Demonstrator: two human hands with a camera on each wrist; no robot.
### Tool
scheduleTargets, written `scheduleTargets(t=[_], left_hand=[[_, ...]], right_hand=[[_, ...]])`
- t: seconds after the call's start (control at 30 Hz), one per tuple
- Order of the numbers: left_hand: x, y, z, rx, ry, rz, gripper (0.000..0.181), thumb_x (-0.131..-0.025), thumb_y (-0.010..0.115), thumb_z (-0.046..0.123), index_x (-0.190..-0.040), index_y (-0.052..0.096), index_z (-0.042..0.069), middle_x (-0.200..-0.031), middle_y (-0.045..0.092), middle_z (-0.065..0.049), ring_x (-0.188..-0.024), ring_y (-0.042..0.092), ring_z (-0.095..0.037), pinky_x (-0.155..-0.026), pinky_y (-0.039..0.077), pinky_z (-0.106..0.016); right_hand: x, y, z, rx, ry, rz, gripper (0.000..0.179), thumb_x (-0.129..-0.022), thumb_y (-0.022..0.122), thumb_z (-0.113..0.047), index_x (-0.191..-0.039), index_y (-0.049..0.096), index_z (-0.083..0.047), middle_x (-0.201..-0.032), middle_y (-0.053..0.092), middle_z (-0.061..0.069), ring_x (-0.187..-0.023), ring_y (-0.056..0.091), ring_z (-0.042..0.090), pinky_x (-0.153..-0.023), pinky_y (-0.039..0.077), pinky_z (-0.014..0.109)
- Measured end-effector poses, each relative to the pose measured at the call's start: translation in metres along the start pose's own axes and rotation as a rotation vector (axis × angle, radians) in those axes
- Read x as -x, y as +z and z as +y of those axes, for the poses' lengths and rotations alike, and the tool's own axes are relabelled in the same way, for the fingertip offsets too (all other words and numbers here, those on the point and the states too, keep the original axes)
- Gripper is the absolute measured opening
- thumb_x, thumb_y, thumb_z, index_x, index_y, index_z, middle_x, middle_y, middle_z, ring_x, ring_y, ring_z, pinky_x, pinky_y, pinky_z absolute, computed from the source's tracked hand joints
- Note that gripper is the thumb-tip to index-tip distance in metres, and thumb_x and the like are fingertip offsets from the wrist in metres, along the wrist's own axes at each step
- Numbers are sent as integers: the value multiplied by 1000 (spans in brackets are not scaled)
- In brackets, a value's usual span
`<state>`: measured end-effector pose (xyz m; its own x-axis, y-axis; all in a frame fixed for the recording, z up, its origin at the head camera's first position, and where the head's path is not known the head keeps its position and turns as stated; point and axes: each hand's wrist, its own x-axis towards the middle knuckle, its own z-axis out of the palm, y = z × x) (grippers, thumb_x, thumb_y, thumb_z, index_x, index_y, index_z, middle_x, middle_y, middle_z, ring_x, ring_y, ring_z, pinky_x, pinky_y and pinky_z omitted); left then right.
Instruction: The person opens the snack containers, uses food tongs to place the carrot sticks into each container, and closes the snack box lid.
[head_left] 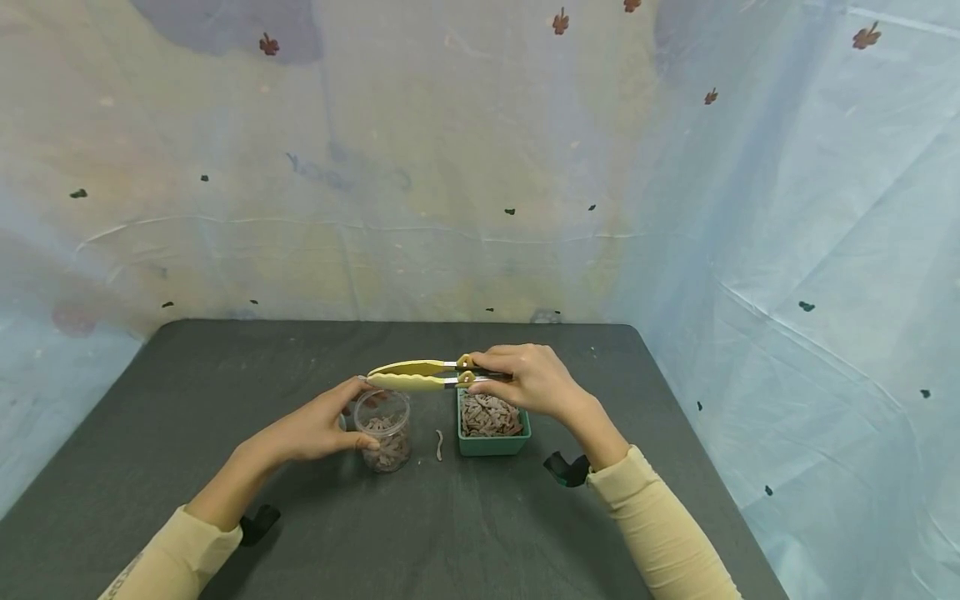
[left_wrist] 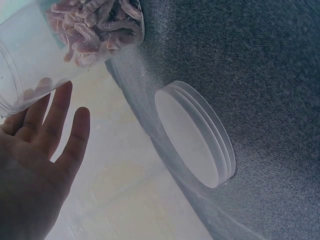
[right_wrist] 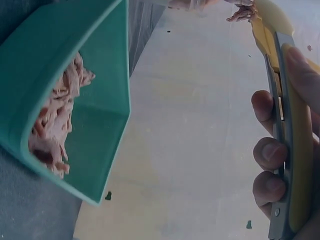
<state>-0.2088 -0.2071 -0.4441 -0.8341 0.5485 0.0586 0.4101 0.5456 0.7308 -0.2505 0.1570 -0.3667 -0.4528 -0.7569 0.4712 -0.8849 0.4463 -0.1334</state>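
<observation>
My left hand (head_left: 318, 425) holds a clear plastic jar (head_left: 393, 450) near its rim, thumb in front and fingers behind. Brownish, dusted strips (left_wrist: 100, 25) fill the jar's lower part. My right hand (head_left: 534, 379) grips yellow tongs (head_left: 408, 382) with metal arms, whose tips reach left over the jar mouth. In the right wrist view, a small clump of strips (right_wrist: 242, 12) shows at the tong tips. Below the right hand stands a green rectangular tub (head_left: 495, 446) holding more of the same strips (head_left: 487, 415).
A single stray strip (head_left: 439, 445) lies on the dark table (head_left: 465, 533) between jar and tub. The jar's round white lid (left_wrist: 192, 135) rests on the table by the left hand. Pale patterned sheeting (head_left: 420, 275) hangs behind the table and along its right side.
</observation>
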Motion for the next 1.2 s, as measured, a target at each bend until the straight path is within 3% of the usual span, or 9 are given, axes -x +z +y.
scheduleTargets(t=[0.2,0.43,0.67,1.07,1.2], left_hand=[[1,1,0,17,-18,-1,84,-88,84,43,-152,39,12,-139,52,-19,-126,55,-41,-96,49,-60],[0,0,1,-1,-50,4,71,-88,85,36,-142,46,12,-133,54,-17,-120,57,-41,-86,50,-53],[1,-1,2,-20,-47,9,75,-90,84,33,-148,44,10,-142,52,-16,-128,54,-42,-94,49,-62],[1,-3,2,-38,-40,1,80,-90,84,37,-152,42,10,-147,49,-15,-133,52,-38,-100,48,-61],[1,-2,2,-37,-40,-1,81,-89,84,37,-152,41,9,-145,51,-15,-130,54,-37,-99,48,-60]], right_hand=[[-3,9,-3,-25,23,-38,48,-91,81,-29,-134,72,-8,-115,77,5,-62,59,6,-52,39,19],[-1,18,-3,-2,34,-76,47,-92,80,-30,-133,73,-8,-110,77,3,-62,59,8,-51,38,19],[3,23,-1,-6,41,-101,46,-93,78,-33,-131,74,-9,-114,77,5,-63,61,8,-51,38,18],[-3,17,-5,28,10,-191,46,-93,78,-36,-131,74,-11,-99,75,0,-54,46,2,-49,32,18],[-5,14,-7,31,16,-211,48,-93,78,-38,-133,73,-11,-103,76,2,-55,48,3,-48,32,19]])
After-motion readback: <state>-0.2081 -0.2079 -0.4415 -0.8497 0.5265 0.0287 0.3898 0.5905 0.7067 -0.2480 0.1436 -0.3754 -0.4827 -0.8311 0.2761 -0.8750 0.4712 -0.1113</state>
